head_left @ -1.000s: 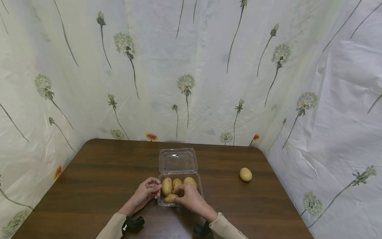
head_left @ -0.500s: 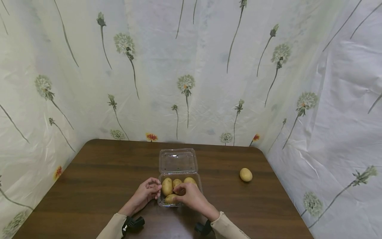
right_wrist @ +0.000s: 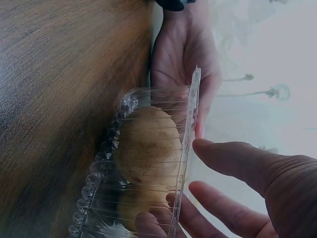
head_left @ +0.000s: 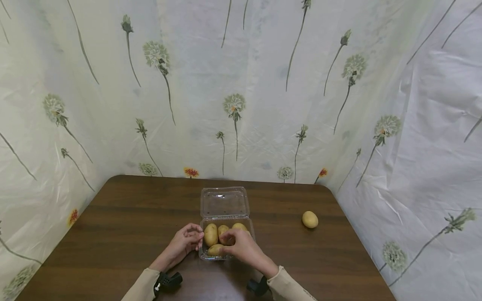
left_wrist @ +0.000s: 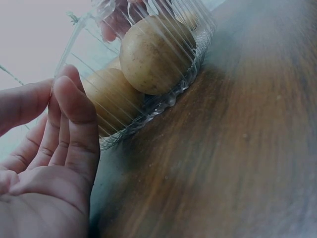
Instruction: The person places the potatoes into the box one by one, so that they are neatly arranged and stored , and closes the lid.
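A clear plastic clamshell box (head_left: 224, 203) stands with its lid up in the head view. Several potatoes lie in its base, one long one (head_left: 211, 235) at the left and a smaller one (head_left: 215, 250) at the front. My left hand (head_left: 184, 243) pinches the box's left rim between thumb and fingers. Over the front right of the box is my right hand (head_left: 244, 250), fingers dipping inside, thumb apart from them. In the right wrist view its thumb hovers beside the rim, and a large potato (right_wrist: 148, 144) shows through the wall.
One potato (head_left: 310, 219) lies by itself on the wooden table (head_left: 150, 205), far to the right of the box. A floral curtain (head_left: 196, 104) encloses the table's back and sides. Dark wrist-worn devices (head_left: 169, 281) sit under both forearms.
My right hand has shifted slightly right, and its thumb and index finger have spread above the front potato. The left hand stays at the rim.
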`<state>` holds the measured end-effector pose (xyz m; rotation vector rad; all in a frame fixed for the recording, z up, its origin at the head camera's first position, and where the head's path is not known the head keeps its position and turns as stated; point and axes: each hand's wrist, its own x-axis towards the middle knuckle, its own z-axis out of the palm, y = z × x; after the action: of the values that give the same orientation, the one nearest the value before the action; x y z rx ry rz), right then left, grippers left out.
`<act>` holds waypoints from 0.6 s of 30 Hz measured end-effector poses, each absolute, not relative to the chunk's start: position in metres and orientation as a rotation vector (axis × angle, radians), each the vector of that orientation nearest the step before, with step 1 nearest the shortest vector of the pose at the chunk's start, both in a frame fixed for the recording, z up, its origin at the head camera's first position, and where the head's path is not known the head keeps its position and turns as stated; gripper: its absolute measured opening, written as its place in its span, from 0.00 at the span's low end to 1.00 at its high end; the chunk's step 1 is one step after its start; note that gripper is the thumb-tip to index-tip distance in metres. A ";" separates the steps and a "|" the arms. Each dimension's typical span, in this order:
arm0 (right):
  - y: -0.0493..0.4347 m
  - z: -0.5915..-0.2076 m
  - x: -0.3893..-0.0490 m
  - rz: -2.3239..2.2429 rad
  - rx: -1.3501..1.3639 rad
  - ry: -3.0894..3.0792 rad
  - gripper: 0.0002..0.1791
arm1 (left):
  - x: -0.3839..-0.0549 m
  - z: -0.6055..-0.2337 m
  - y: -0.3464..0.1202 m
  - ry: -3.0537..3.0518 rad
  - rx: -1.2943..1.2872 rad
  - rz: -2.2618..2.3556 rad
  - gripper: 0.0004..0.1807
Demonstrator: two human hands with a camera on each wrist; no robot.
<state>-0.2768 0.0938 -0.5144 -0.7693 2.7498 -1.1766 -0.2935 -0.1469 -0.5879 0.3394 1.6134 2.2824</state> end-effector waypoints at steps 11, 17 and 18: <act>0.104 -0.511 -0.280 -1.267 -0.724 2.731 0.20 | -0.293 -0.587 -0.147 1.609 0.350 2.284 0.08; 0.113 -0.503 -0.285 -1.298 -0.700 2.732 0.21 | -0.293 -0.586 -0.147 1.615 0.351 2.276 0.09; 0.114 -0.502 -0.286 -1.299 -0.697 2.736 0.21 | -0.293 -0.586 -0.147 1.614 0.351 2.276 0.09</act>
<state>-0.2855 0.1144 -0.5019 -0.6972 2.7362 -1.2993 -0.2929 -0.1471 -0.5865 0.3515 1.6143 2.2763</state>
